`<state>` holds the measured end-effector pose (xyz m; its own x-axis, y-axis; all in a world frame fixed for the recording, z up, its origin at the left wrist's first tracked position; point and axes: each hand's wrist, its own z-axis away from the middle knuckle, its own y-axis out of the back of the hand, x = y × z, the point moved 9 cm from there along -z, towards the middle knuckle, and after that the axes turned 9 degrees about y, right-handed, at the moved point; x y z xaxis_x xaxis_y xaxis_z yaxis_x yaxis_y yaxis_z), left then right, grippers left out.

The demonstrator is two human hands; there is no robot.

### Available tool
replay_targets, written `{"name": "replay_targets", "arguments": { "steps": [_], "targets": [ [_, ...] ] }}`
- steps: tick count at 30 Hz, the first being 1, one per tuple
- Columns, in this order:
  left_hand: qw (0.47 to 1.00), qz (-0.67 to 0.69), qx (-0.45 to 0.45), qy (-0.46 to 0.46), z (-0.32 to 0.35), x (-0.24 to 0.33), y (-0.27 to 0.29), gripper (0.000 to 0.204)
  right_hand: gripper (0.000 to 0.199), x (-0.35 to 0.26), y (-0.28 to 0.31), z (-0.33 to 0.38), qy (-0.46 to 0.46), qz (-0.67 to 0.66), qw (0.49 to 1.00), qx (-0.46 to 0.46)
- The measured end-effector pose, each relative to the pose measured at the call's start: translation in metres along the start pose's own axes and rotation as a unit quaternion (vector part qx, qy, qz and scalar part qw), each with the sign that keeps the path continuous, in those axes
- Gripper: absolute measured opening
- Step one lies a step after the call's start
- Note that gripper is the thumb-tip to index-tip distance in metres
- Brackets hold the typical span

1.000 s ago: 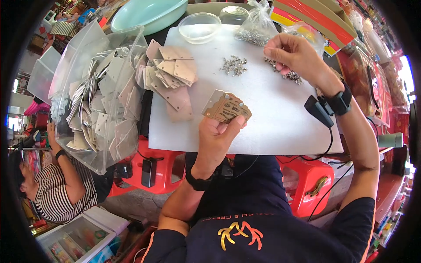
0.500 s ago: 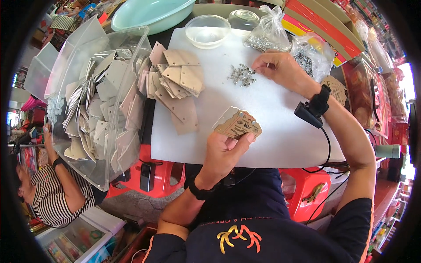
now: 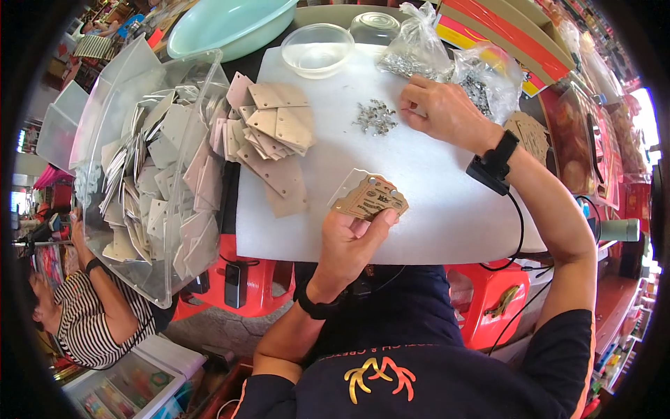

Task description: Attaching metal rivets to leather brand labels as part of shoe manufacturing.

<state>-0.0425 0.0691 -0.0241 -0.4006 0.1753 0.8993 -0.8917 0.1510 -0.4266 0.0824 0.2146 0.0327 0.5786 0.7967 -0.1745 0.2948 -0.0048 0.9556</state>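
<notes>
My left hand (image 3: 351,244) grips a small stack of scallop-edged brown printed cards (image 3: 373,197), thumb on top, over the near part of the white work sheet (image 3: 433,209). Shiny round spots show along the top card's upper edge, and a pale card edge sticks out at its left. Beyond it, my right hand (image 3: 450,115) has its fingers curled together just right of a loose heap of small silvery metal pieces (image 3: 375,117). Whatever its fingertips hold, if anything, is hidden.
Left of the heap lies a fanned pile of grey-beige cards (image 3: 276,122), beside a clear bin (image 3: 167,279) full of similar cards. Behind stand a clear bowl (image 3: 317,52) and a pale green basin (image 3: 230,28). Plastic bags of metal pieces (image 3: 415,52) sit at the back right.
The whole view has shifted slightly. My right hand has drawn a little away from the heap, its fingers more curled. The cards in my left hand have tilted a bit.
</notes>
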Motion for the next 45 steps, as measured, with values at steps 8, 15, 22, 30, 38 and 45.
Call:
{"name": "replay_targets", "arguments": {
  "steps": [8,15,22,30,38,45],
  "targets": [
    [1.0,0.002,0.015,0.006,0.001,-0.002,-0.001,0.029,0.009,0.016,-0.002,0.026,-0.081,-0.122,0.989,-0.02],
    [1.0,-0.021,0.012,-0.001,0.001,0.001,-0.001,0.028,0.01,0.002,0.003,0.021,-0.039,-0.135,0.99,0.031],
    [0.999,-0.033,0.004,-0.004,0.0,0.001,-0.003,0.027,0.013,-0.001,-0.003,0.009,-0.025,-0.037,0.997,0.058],
    [0.999,-0.028,0.012,-0.02,0.002,0.002,-0.002,0.026,0.013,0.003,-0.01,0.001,-0.031,0.009,0.999,0.028],
    [1.0,-0.02,0.015,-0.012,0.002,0.001,0.003,0.03,0.023,0.009,-0.011,0.028,-0.209,-0.41,0.887,-0.028],
    [0.999,0.008,0.034,-0.006,0.001,-0.001,0.002,0.031,0.024,-0.025,-0.006,0.055,-0.235,-0.635,0.735,0.026]
  ]
}}
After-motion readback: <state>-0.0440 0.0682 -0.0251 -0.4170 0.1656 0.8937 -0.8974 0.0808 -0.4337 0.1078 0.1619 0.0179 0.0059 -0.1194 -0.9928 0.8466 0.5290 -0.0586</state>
